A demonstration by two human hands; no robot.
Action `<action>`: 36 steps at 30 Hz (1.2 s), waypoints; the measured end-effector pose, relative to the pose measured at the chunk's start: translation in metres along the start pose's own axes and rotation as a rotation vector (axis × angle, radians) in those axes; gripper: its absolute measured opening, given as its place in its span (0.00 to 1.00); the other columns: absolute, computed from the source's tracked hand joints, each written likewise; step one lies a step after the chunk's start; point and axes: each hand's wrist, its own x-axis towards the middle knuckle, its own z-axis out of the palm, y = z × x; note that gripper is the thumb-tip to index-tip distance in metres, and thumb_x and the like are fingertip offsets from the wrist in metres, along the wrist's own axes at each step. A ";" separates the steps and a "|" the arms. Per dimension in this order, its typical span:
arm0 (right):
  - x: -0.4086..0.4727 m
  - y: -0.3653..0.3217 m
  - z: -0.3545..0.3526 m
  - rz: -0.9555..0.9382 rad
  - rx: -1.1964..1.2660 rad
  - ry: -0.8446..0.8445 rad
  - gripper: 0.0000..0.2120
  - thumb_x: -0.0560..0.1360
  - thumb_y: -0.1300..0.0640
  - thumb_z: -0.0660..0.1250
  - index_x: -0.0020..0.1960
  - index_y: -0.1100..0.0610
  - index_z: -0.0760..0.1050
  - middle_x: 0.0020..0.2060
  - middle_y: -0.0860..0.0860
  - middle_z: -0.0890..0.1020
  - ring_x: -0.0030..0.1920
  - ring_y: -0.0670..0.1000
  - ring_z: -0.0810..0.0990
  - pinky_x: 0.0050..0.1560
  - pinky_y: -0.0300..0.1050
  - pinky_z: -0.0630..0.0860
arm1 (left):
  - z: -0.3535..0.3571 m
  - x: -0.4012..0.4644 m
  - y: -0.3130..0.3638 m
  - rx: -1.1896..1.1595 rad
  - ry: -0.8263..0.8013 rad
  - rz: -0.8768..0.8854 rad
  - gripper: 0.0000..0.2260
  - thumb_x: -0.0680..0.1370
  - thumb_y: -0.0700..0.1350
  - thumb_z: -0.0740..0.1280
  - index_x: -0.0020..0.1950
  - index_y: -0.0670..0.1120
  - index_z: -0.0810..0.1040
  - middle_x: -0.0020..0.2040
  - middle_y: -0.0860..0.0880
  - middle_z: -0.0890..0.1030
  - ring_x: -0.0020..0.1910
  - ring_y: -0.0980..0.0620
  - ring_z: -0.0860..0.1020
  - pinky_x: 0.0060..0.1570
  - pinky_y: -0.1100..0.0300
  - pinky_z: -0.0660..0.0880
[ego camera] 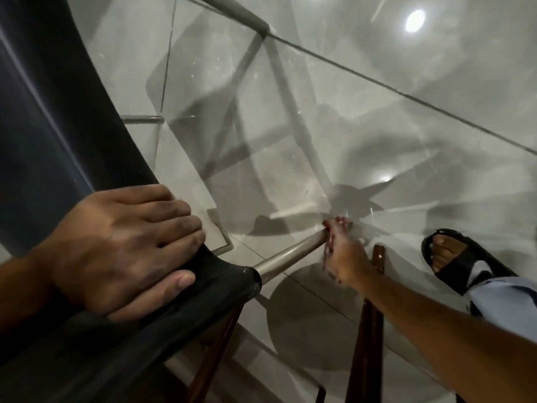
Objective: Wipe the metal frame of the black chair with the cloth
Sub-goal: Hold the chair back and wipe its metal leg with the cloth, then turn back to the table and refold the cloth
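The black chair (pixel 58 135) fills the left side, seen from above, its dark fabric back curving down toward the lower left. My left hand (pixel 122 245) rests flat on the top edge of that fabric, fingers together. A silver metal frame tube (pixel 290 254) runs from the fabric corner down toward the floor. My right hand (pixel 340 254) is closed around the lower end of this tube, blurred. A reddish cloth (pixel 334 225) shows between its fingers and the metal.
Glossy grey floor tiles (pixel 377 126) reflect ceiling lights. Another metal tube (pixel 142 119) of the frame shows at the left. Two dark wooden legs (pixel 369 330) stand near the bottom centre. My foot in a black sandal (pixel 456 260) stands at the right.
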 end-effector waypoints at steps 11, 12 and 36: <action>0.000 -0.016 -0.022 0.150 -0.053 -0.138 0.32 0.78 0.61 0.67 0.77 0.47 0.59 0.56 0.61 0.82 0.52 0.61 0.83 0.47 0.50 0.79 | -0.009 0.009 0.004 0.014 0.003 0.024 0.23 0.83 0.54 0.52 0.49 0.43 0.84 0.47 0.42 0.87 0.48 0.41 0.83 0.56 0.46 0.73; -0.022 -0.033 -0.027 0.140 0.043 -0.173 0.34 0.78 0.63 0.66 0.78 0.45 0.57 0.53 0.61 0.82 0.48 0.61 0.84 0.44 0.50 0.81 | -0.015 0.010 0.004 0.025 -0.040 0.022 0.24 0.83 0.55 0.51 0.48 0.43 0.83 0.46 0.43 0.87 0.47 0.41 0.84 0.56 0.46 0.74; -0.398 -0.235 -0.374 -0.151 -0.125 -0.074 0.39 0.73 0.70 0.67 0.78 0.48 0.57 0.59 0.50 0.81 0.55 0.47 0.83 0.56 0.42 0.81 | -0.236 0.108 0.365 -0.803 0.619 -0.996 0.36 0.71 0.53 0.68 0.77 0.41 0.67 0.76 0.41 0.72 0.77 0.41 0.68 0.72 0.43 0.69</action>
